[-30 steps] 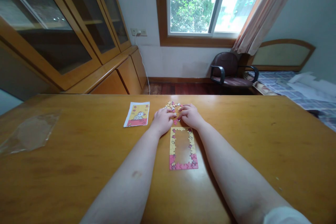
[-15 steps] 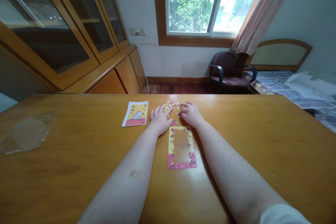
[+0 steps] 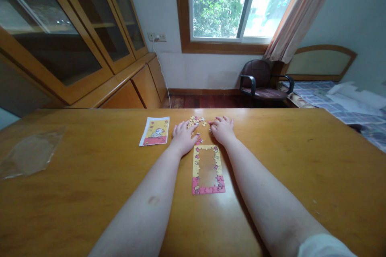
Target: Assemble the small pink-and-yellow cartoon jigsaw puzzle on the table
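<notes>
My left hand [image 3: 183, 139] lies on the table with its fingers apart, its thumb beside a loose heap of jigsaw pieces [image 3: 194, 120]. Palm down on the heap's other side, my right hand [image 3: 223, 131] has its fingers spread, with a few pieces at its left fingertips. Some pink pieces [image 3: 199, 139] lie between the hands. Nearer to me is a joined puzzle border [image 3: 196, 168], yellow above and pink below, with bare wood inside it. Left of my left hand lies a picture card [image 3: 155, 131] showing a white animal on yellow and pink. Pieces under my palms are hidden.
The wooden table [image 3: 99, 160] fills the foreground. A clear plastic bag [image 3: 31, 150] lies at its left. Beyond the far edge stand a glass-fronted cabinet [image 3: 90, 48], an office chair [image 3: 262, 80] and a bed [image 3: 325, 96].
My right hand has shifted slightly to the right, away from the heap, with a few pieces at its fingertips. My left hand stays nearly still.
</notes>
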Tool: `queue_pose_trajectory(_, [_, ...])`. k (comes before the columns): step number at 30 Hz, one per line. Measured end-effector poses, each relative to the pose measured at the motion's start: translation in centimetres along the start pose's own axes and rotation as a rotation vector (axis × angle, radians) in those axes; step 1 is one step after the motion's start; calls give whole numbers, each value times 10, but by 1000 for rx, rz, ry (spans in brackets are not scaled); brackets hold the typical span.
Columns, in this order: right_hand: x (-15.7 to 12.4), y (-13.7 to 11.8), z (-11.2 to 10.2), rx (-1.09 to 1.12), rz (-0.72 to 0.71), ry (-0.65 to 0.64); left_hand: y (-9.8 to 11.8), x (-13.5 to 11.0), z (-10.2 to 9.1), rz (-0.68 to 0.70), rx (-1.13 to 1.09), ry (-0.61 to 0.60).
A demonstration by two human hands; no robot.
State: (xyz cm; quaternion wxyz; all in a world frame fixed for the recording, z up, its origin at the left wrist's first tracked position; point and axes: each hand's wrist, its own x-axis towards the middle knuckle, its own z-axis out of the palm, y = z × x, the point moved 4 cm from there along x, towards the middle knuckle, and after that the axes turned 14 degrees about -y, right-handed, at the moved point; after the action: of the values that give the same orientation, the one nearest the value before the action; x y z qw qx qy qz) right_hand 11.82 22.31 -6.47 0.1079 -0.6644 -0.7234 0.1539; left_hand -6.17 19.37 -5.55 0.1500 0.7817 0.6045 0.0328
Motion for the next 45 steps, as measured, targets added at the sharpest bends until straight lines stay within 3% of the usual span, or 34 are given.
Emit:
queue_pose_trajectory(4, [0,-1,-4,44,-60,60,-5,3,8,-60,37,-47])
queue_pose_trajectory(10, [-6,-15,0,78,-340,-42,-3,3,7,-44,58,-53])
queue_pose_trajectory(13, [-7,-17,-2,94,-403,-29,-1,3,8,-56,75,-68])
queue_pose_trajectory(19, [-6,-12,-9,162,-352,35,-2,2,11,-53,83,-103])
queue_pose_trajectory(27, [-3,-3,-11,66,-119,82,-6,3,13,-78,60,-91])
queue_pose_trajectory(37, [-9,-19,6,-103,-208,-172,-4,3,15,-50,73,-60])
queue_pose_trajectory(45, [-7,-18,3,-143,-129,-121,-5,4,13,-55,67,-76])
